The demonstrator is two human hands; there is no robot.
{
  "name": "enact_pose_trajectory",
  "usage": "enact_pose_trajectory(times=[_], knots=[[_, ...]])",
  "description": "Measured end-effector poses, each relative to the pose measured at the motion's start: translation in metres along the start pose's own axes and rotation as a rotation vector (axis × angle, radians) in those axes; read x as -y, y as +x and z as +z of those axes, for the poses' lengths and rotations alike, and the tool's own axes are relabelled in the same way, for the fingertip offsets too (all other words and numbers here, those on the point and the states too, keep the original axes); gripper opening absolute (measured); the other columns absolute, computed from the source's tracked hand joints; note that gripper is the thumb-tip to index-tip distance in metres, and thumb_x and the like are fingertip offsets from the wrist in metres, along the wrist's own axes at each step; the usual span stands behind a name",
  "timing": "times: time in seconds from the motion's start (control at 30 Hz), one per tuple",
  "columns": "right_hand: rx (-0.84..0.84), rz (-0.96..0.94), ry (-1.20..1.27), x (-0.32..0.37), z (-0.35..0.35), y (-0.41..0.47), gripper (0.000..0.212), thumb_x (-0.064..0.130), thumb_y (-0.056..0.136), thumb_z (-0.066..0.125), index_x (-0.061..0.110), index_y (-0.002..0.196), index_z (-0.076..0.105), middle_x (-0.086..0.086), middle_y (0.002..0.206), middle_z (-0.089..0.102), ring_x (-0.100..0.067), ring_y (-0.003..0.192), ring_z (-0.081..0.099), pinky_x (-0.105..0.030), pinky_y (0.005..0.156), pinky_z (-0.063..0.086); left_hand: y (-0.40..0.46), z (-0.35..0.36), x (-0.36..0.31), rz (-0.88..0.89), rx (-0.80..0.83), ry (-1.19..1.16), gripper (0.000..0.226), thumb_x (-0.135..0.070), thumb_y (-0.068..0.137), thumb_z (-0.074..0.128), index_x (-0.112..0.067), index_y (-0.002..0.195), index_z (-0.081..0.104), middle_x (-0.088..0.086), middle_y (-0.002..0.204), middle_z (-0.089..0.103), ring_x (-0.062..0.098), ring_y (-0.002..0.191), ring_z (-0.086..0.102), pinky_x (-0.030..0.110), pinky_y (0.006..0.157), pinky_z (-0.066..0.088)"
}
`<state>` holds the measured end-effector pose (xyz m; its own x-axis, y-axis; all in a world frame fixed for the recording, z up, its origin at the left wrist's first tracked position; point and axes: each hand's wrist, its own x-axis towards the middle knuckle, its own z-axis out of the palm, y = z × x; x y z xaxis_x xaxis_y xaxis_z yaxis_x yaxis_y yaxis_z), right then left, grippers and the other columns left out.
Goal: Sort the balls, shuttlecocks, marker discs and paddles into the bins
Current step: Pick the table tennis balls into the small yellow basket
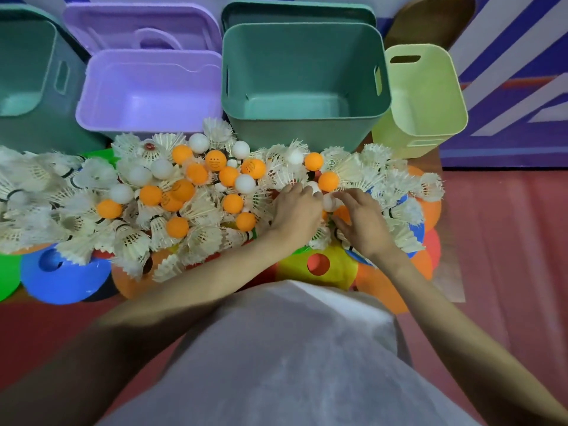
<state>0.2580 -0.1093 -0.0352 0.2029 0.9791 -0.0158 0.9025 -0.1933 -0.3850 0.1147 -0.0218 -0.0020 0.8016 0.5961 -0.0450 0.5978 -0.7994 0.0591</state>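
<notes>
- Empty dark green bin [304,87] is standing behind the pile, ready for sorted items.
- Shuttlecocks [196,238] are burying the marker discs [66,278].
- Left hand [295,207] and right hand [362,216] are each pinching a white ball [330,202], apparently collecting balls first.

Bins: far left bin [27,87] teal; next bin [147,96] lilac; middle bin [304,87] teal; far right bin [424,99] pale lime.
Lid [141,29]: lilac, far behind the lilac bin.
Balls: orange ball [328,181]; white ball [245,183]; both colours mixed through the pile.
Shuttlecocks [132,244]: cream-white feathers, dark band at the base.
Discs: blue disc [66,279] near left; green disc [7,278] at left edge; yellow disc [335,262] with red showing through its hole; orange disc [381,287] near right.
Floor [507,241]: red.
Wall [522,72]: purple and white stripes, far right.
</notes>
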Motion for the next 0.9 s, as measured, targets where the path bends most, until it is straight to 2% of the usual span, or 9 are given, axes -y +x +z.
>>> enact_pose_trajectory(times=[0.13,0.23,0.3,0.43,0.57,0.67,0.77,0.83,0.9], knots=[[-0.022,0.034,-0.025,0.001,0.006,0.005,0.045,0.018,0.077,0.075,0.009,0.118,0.06,-0.014,0.106,0.059,-0.037,0.094,0.054,-0.042,0.078,0.042,0.002,-0.003,-0.004,-0.015,0.073,0.055,0.016,-0.023,0.085,0.064,-0.015,0.099,0.065,0.005,0.096,0.068,0.025,0.097,0.059,0.035,0.081,0.043],[-0.028,0.05,-0.04,0.002,0.01,0.008,0.043,0.016,0.074,0.077,0.006,0.112,0.061,-0.017,0.098,0.059,-0.039,0.087,0.054,-0.042,0.073,0.042,0.004,-0.004,-0.005,-0.038,0.171,0.092,0.012,-0.02,0.079,0.07,-0.017,0.09,0.068,0.004,0.086,0.069,0.025,0.088,0.063,0.033,0.077,0.043],[-0.037,0.056,-0.036,0.002,0.013,0.01,0.038,0.014,0.075,0.075,0.005,0.11,0.061,-0.018,0.096,0.058,-0.04,0.085,0.054,-0.043,0.072,0.042,0.005,-0.003,-0.007,-0.042,0.18,0.1,0.008,-0.018,0.078,0.07,-0.017,0.086,0.068,0.004,0.081,0.069,0.026,0.083,0.064,0.033,0.076,0.043],[-0.076,0.041,0.008,-0.001,0.012,0.008,0.033,0.017,0.081,0.07,0.005,0.11,0.06,-0.017,0.097,0.058,-0.038,0.086,0.053,-0.042,0.072,0.04,0.007,-0.002,-0.008,-0.01,0.137,0.041,0.01,-0.015,0.087,0.06,-0.013,0.096,0.064,0.008,0.093,0.067,0.03,0.092,0.062,0.036,0.077,0.042],[-0.158,0.069,0.153,-0.008,-0.002,0.0,0.031,0.025,0.087,0.066,0.01,0.113,0.059,-0.011,0.101,0.059,-0.033,0.093,0.053,-0.043,0.078,0.04,0.006,-0.01,-0.002,-0.023,-0.021,-0.166,0.019,-0.021,0.084,0.067,-0.007,0.096,0.067,0.012,0.091,0.067,0.033,0.087,0.062,0.037,0.068,0.044],[-0.239,0.125,0.198,-0.029,-0.02,-0.001,0.031,0.028,0.086,0.065,0.011,0.111,0.058,-0.008,0.1,0.059,-0.03,0.093,0.054,-0.043,0.079,0.04,0.015,-0.023,0.003,-0.017,-0.07,-0.414,0.033,-0.026,0.081,0.074,-0.008,0.107,0.069,0.01,0.104,0.07,0.03,0.097,0.062,0.04,0.076,0.051],[-0.308,0.203,0.24,-0.061,-0.039,0.007,0.033,0.03,0.086,0.063,0.008,0.111,0.058,-0.01,0.1,0.06,-0.03,0.092,0.055,-0.042,0.08,0.042,0.052,-0.037,-0.001,-0.038,-0.1,-0.614,0.032,-0.024,0.082,0.074,-0.011,0.11,0.068,0.006,0.108,0.069,0.025,0.099,0.062,0.04,0.084,0.051],[-0.363,0.265,0.265,-0.085,-0.051,0.017,0.032,0.03,0.086,0.063,0.008,0.108,0.059,-0.009,0.099,0.062,-0.028,0.09,0.055,-0.039,0.08,0.043,0.086,-0.045,-0.011,0.012,-0.127,-0.654,0.029,-0.018,0.081,0.073,-0.01,0.109,0.067,0.006,0.107,0.069,0.024,0.098,0.062,0.04,0.085,0.051],[-0.435,0.333,0.296,-0.111,-0.064,0.031,0.031,0.033,0.085,0.061,0.01,0.105,0.06,-0.008,0.097,0.062,-0.028,0.089,0.055,-0.044,0.079,0.045,0.123,-0.052,-0.028,0.069,-0.154,-0.661,0.029,-0.013,0.081,0.072,-0.008,0.11,0.067,0.008,0.109,0.068,0.025,0.099,0.061,0.039,0.087,0.049]])
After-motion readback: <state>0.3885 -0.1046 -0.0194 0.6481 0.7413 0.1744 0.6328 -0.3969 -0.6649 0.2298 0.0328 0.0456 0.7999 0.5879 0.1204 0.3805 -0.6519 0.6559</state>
